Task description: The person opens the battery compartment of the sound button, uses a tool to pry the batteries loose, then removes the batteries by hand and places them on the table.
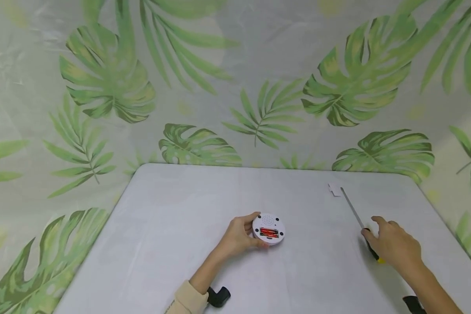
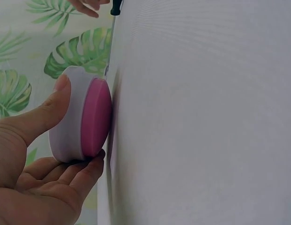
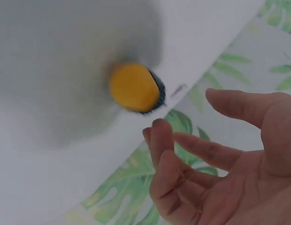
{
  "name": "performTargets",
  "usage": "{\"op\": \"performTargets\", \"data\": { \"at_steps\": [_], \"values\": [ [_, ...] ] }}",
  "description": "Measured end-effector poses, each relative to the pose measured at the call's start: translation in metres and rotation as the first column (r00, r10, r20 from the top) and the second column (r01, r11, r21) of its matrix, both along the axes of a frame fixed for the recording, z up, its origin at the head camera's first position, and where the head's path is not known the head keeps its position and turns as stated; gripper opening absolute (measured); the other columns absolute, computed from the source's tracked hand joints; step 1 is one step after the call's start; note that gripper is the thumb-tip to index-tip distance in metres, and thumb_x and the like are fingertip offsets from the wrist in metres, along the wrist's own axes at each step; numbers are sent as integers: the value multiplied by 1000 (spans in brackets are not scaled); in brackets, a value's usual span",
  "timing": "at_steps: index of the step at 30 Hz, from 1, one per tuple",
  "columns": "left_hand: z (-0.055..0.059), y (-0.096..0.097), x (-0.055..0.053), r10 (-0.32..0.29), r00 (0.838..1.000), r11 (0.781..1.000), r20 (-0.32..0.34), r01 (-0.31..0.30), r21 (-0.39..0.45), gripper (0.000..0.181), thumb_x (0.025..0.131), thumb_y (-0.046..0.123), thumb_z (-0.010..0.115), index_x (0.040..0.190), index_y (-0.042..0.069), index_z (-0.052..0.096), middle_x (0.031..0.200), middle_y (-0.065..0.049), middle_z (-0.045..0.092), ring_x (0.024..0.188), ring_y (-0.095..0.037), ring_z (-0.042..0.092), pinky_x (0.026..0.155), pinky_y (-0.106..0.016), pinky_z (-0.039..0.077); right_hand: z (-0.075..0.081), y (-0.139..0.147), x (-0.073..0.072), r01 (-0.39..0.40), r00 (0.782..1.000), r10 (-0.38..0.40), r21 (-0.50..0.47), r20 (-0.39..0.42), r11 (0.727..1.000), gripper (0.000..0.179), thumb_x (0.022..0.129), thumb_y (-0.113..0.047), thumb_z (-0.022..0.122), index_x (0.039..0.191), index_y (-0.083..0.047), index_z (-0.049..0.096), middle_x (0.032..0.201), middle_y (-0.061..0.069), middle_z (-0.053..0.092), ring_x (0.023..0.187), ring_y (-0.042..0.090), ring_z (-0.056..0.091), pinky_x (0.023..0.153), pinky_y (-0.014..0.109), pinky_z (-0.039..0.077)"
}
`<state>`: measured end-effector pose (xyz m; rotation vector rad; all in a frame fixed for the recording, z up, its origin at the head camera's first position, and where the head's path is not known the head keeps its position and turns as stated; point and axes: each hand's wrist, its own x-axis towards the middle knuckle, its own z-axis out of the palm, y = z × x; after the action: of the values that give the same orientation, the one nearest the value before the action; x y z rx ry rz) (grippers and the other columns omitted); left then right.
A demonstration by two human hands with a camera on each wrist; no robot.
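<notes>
My left hand [image 1: 237, 235] grips a round white-and-pink battery device [image 1: 261, 239] by its rim, with the thumb on one side and fingers on the other. Its white underside faces up, showing small speaker holes, several dark dots and red batteries [image 1: 268, 232] in a bare compartment. In the left wrist view, the pink side [image 2: 97, 117] faces the table. Over at the right, my right hand [image 1: 400, 244] hovers beside a screwdriver [image 1: 353, 209] with a black-and-yellow handle. The right wrist view shows its fingers spread apart from the yellow handle end [image 3: 133, 87], holding nothing.
A small white piece [image 1: 333, 190], perhaps a battery cover, lies by the screwdriver's tip. The white table [image 1: 180, 196] reaches back to a leaf-patterned sheet [image 1: 267, 56]. Black wrist-mounted gear [image 1: 219, 297] shows by the left sleeve.
</notes>
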<state>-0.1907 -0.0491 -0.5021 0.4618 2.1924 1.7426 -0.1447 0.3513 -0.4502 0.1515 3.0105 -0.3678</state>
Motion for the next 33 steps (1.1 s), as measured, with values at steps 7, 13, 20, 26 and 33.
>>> {"op": "performTargets", "data": {
  "at_steps": [7,13,20,26,33],
  "values": [
    [-1,0,-1,11,1000,1000,-2,-11,-3,93,74,1,92,152,-8,43,156,-24,49,142,-32,53,113,-33,50,-13,-8,10,-18,997,21,47,-74,999,56,101,-31,60,135,12,51,114,45,57,92,59,61,52,57,54],
    [-1,0,0,13,1000,1000,-1,-13,0,93,73,0,92,152,-7,44,155,-24,49,141,-32,54,113,-33,51,-22,-9,14,-26,992,33,61,-120,998,48,96,-21,66,126,15,56,104,42,60,88,57,61,53,60,54],
    [0,0,-2,11,1000,1000,-4,-11,-17,93,74,1,92,152,-6,44,156,-23,49,142,-32,54,113,-34,50,-30,-8,17,-8,985,14,34,-173,999,21,93,-12,66,98,9,67,79,24,62,66,36,62,43,43,45],
    [1,0,-3,10,1000,1000,-1,-10,-18,93,73,1,92,153,-6,43,156,-23,50,141,-31,55,113,-33,51,-31,-5,17,33,944,-32,-4,-329,999,26,92,-10,62,104,12,70,87,30,63,64,37,61,40,44,43],
    [1,0,0,12,1000,999,-7,-13,-37,93,73,1,92,152,-6,44,155,-23,50,140,-32,55,112,-32,51,-21,5,16,67,782,-118,-106,-612,992,26,92,-7,61,103,14,71,97,36,61,71,48,61,43,54,44]
  ]
}}
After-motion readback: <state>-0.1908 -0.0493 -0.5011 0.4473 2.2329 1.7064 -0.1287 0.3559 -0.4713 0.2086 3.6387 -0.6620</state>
